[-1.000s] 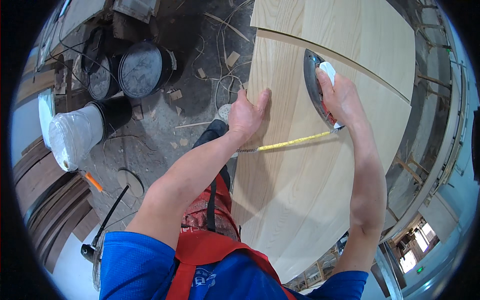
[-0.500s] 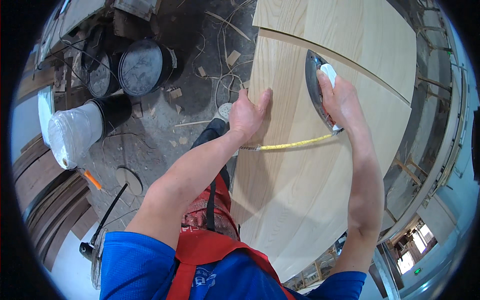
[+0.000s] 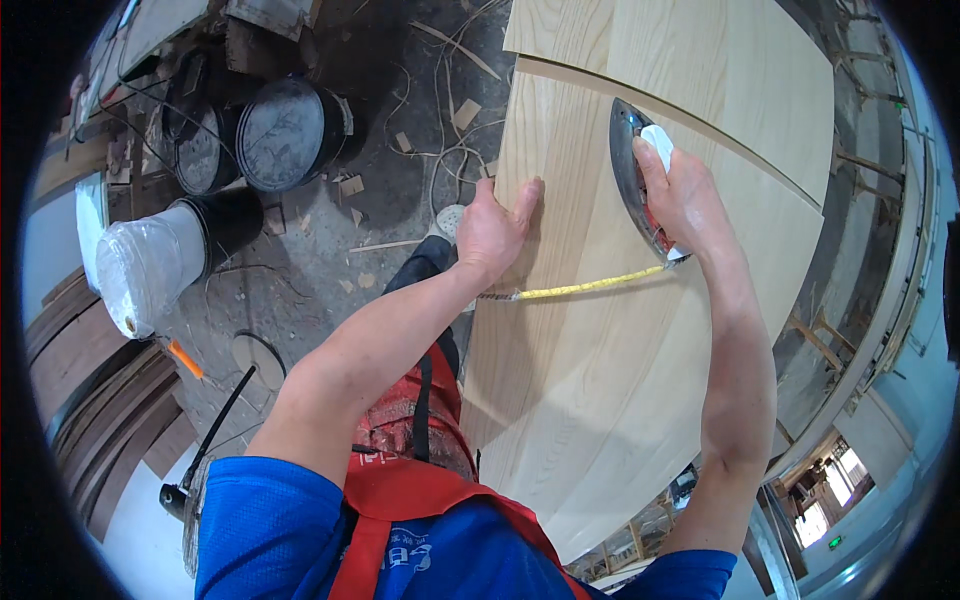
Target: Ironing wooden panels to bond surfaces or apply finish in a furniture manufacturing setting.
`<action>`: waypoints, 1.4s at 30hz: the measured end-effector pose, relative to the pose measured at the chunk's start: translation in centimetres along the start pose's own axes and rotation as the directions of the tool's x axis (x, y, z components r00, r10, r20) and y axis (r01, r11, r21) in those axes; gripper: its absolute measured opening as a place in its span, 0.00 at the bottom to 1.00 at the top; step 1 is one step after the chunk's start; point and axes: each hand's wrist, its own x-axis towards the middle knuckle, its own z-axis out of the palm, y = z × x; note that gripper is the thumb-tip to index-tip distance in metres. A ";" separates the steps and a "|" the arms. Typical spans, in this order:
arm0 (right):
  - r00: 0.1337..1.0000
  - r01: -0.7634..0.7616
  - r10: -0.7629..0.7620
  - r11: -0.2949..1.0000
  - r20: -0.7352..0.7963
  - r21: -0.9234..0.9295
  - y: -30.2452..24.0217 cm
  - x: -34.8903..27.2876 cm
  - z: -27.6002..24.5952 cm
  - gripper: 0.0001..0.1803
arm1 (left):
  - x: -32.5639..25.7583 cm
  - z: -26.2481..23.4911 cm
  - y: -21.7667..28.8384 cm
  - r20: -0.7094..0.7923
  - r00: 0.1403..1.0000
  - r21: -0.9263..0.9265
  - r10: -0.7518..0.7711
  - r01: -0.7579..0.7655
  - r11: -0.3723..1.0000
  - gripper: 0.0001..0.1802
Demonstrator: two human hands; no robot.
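Note:
My right hand (image 3: 683,200) is closed round the white handle of a clothes iron (image 3: 627,165). The iron's dark metal body stands over a pale wooden panel (image 3: 590,400), its pointed tip toward the far side. From the heel a yellow-wrapped cord (image 3: 590,288) runs left across the panel to its left edge. There my left hand (image 3: 490,228) grips that edge, the thumb on top and the other fingers mostly hidden. Beyond lies a second wooden panel (image 3: 680,65), a dark gap between it and the near one.
Dark buckets (image 3: 284,135) and a plastic-wrapped roll-shaped bundle (image 3: 135,270) stand on the left. Scattered over the floor are loose cables (image 3: 447,130) and wood scraps (image 3: 465,115). A black fan-like stand (image 3: 225,420) and an orange-handled tool (image 3: 186,360) are at lower left. Wooden frames (image 3: 815,340) line the right.
The iron and both hands keep nearly the same places. My right forearm has shifted slightly to the right, and my left upper arm slightly to the left.

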 end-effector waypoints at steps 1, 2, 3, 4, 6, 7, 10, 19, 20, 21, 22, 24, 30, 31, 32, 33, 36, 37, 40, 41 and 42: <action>0.999 0.032 -0.032 0.999 0.000 -0.012 0.4 0.1 0.0 0.36 | 0.0 0.0 -0.1 -0.009 1.000 0.000 0.009 -0.009 1.000 0.44; 0.998 0.065 -0.065 0.998 -0.001 -0.025 0.6 0.2 0.1 0.36 | 0.1 0.0 -0.1 -0.009 1.000 0.001 0.009 -0.009 1.000 0.44; 0.998 0.066 -0.066 0.998 -0.002 -0.024 0.8 0.5 0.1 0.36 | 0.3 -0.1 -0.1 -0.020 1.000 0.002 0.013 -0.013 1.000 0.44; 0.999 0.042 -0.042 0.999 -0.006 0.027 0.7 0.5 0.0 0.36 | 0.2 0.0 -0.1 -0.026 0.999 0.005 0.018 -0.018 1.000 0.44; 1.000 0.017 -0.017 0.997 -0.010 0.078 1.3 0.1 0.2 0.37 | -0.5 0.1 -0.5 -0.019 1.000 0.017 0.008 -0.007 1.000 0.44; 0.997 0.070 -0.066 0.993 -0.043 0.090 1.3 0.2 0.5 0.37 | -0.2 0.1 -0.4 -0.019 1.000 0.022 0.004 -0.004 1.000 0.44; 0.995 0.082 -0.075 0.989 -0.060 0.120 1.8 -0.1 0.4 0.37 | 0.0 0.4 -0.2 -0.022 0.999 0.014 0.032 -0.032 0.999 0.44; 0.997 0.024 -0.023 1.000 -0.080 0.017 0.8 -0.7 0.7 0.34 | 0.1 0.2 -0.4 -0.013 1.000 -0.014 0.023 -0.023 1.000 0.42; 0.996 0.037 -0.034 0.999 -0.087 0.029 0.7 -0.8 0.6 0.35 | 0.0 0.2 -0.4 -0.011 1.000 -0.012 0.023 -0.023 1.000 0.42; 0.994 0.050 -0.046 0.998 -0.095 0.042 0.7 -0.8 0.6 0.35 | 0.1 0.3 -0.4 -0.021 0.999 -0.013 0.024 -0.024 1.000 0.42; 0.994 0.048 -0.044 0.998 -0.095 0.042 0.8 -0.9 0.7 0.35 | 0.2 0.4 -0.4 -0.031 0.999 -0.015 0.026 -0.026 1.000 0.42; 0.993 0.019 -0.018 1.000 -0.117 0.008 0.9 -1.0 0.8 0.34 | 0.3 0.5 -0.5 -0.031 0.999 -0.013 0.033 -0.033 0.999 0.42; 0.995 0.055 -0.055 0.998 -0.087 -0.009 0.6 -0.9 0.5 0.34 | 0.2 0.5 -0.5 -0.026 0.999 -0.009 0.023 -0.023 1.000 0.43; 0.995 0.055 -0.056 0.998 -0.087 -0.010 0.3 -0.9 0.3 0.34 | 0.2 0.4 -0.5 -0.029 0.999 -0.006 0.030 -0.031 1.000 0.43; 0.998 0.037 -0.037 0.999 -0.057 -0.005 -0.2 -0.9 -0.1 0.34 | 0.3 0.4 -0.4 -0.029 0.999 -0.007 0.030 -0.031 1.000 0.43; 1.000 0.018 -0.018 1.000 -0.025 -0.001 -0.4 -0.9 -0.4 0.34 | 0.3 0.4 -0.3 -0.028 0.999 -0.003 0.028 -0.028 1.000 0.43; 1.000 0.022 -0.022 1.000 -0.002 -0.005 -0.5 -0.5 -0.4 0.34 | 0.2 0.4 -0.6 -0.022 0.999 -0.002 0.029 -0.029 1.000 0.44; 1.000 0.023 -0.023 1.000 -0.002 -0.006 -0.5 -0.4 -0.3 0.34 | 0.2 0.3 -0.6 -0.025 0.999 -0.008 0.029 -0.029 1.000 0.44; 0.998 0.045 -0.045 0.999 -0.034 -0.010 -0.3 -0.8 0.1 0.34 | 0.4 0.3 -0.2 -0.025 0.999 0.003 0.030 -0.030 1.000 0.44; 0.999 0.031 -0.030 0.999 -0.025 0.025 -0.2 -1.3 0.2 0.33 | 0.5 0.3 -0.2 -0.025 0.999 0.000 0.034 -0.034 0.999 0.44; 1.000 0.016 -0.015 0.998 -0.018 0.060 0.0 -1.9 0.4 0.33 | 0.4 0.3 -0.3 -0.018 0.999 -0.010 0.040 -0.040 0.999 0.44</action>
